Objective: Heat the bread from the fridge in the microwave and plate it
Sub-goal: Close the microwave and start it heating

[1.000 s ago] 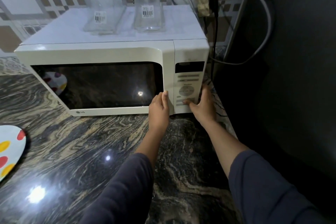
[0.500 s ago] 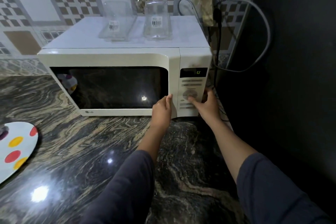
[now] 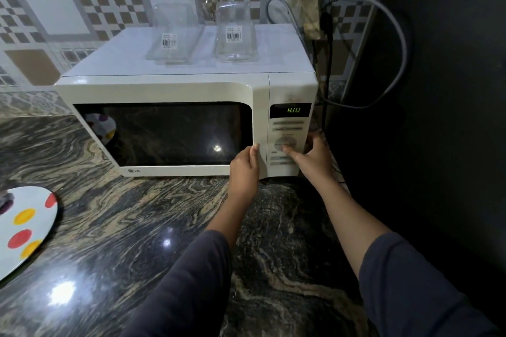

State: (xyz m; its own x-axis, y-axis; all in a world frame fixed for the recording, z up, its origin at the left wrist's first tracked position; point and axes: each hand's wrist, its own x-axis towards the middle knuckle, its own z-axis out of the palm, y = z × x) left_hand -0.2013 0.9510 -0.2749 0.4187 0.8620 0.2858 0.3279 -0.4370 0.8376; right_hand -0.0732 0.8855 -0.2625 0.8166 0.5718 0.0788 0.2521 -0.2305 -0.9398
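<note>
midway: microwave (image 3: 164, 90) shut, timer (image 3: 290, 110) lit, right grip (image 3: 315, 158) round ctrl panel (image 3: 287, 128), left grip (image 3: 244, 172) on door (image 3: 164, 134) (curl unclear); heating, plating left.

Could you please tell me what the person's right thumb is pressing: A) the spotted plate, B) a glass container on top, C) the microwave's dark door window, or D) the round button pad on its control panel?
D: the right hand grips the right edge of the microwave, its thumb on the round button pad below the lit display.
</note>
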